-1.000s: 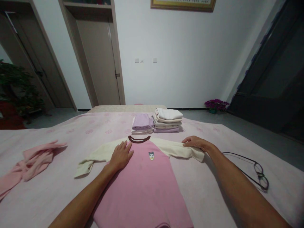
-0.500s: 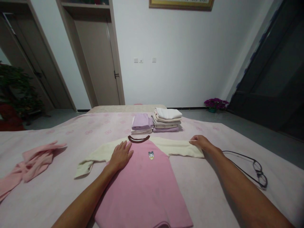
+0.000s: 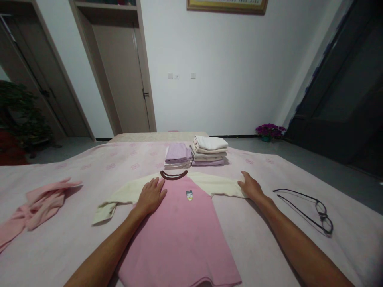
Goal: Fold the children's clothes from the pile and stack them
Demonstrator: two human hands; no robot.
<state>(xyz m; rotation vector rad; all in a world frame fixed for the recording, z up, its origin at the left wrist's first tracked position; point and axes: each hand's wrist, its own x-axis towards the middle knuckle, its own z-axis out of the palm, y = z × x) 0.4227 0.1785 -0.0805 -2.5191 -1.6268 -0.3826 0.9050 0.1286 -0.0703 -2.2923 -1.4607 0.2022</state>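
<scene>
A pink shirt [image 3: 179, 235] with cream sleeves, a dark brown collar and a small cartoon badge lies flat, front up, on the pink bedspread [image 3: 72, 235]. My left hand [image 3: 151, 195] rests flat and open on its left shoulder, just left of the collar. My right hand [image 3: 249, 186] lies on the end of the right cream sleeve [image 3: 220, 185], fingers stretched forward and pressed down on the cuff. The left cream sleeve [image 3: 113, 199] lies spread out to the left, untouched.
Two piles of folded clothes, one lilac [image 3: 178, 154] and one cream and white [image 3: 209, 150], sit beyond the collar. A crumpled pink garment [image 3: 38, 203] lies at the left. Black spectacles [image 3: 314, 209] lie at the right. Doors, a potted plant and flowers stand beyond the bed.
My right hand slid outward along the right sleeve to its cuff and flattened there, smoothing the sleeve. My left hand stayed put.
</scene>
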